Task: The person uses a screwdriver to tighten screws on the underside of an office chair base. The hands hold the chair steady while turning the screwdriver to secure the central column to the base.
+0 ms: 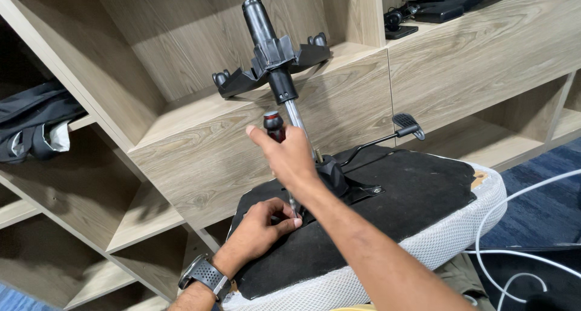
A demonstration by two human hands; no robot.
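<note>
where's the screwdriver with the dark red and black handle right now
In the head view, centre frame: the dark red and black-handled screwdriver stands upright in the right hand, its tip beside the left hand's fingers on the upturned chair seat's black underside.

– What is each hand doing?
– The right hand (290, 156) grips a red-and-black-handled screwdriver (275, 128) upright; the left hand (259, 229) steadies its tip on the upturned black chair seat underside (417, 196).

Wooden shelving (200, 147), dark clothing (33, 120) in a cubby (left side), white cable (502, 214), blue carpet (538, 196)
</note>
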